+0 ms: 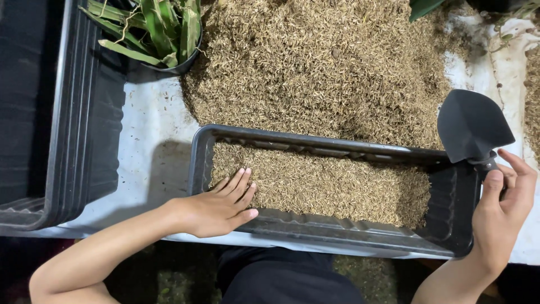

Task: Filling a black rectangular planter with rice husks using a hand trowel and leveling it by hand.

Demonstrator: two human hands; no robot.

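A long black rectangular planter (pixel 337 231) lies across the white surface, partly filled with tan husk-like material (pixel 326 183). My left hand (pixel 222 205) rests flat on that filling at the planter's left end, fingers together, palm over the near rim. My right hand (pixel 503 211) grips the handle of a small black trowel (pixel 469 126) just off the planter's right end, with the empty blade pointing away from me.
A large heap of the same husks (pixel 326 62) lies behind the planter. A stack of black planters (pixel 73 112) stands at the left. A black pot with green strap-like leaves (pixel 157 31) sits at the back left.
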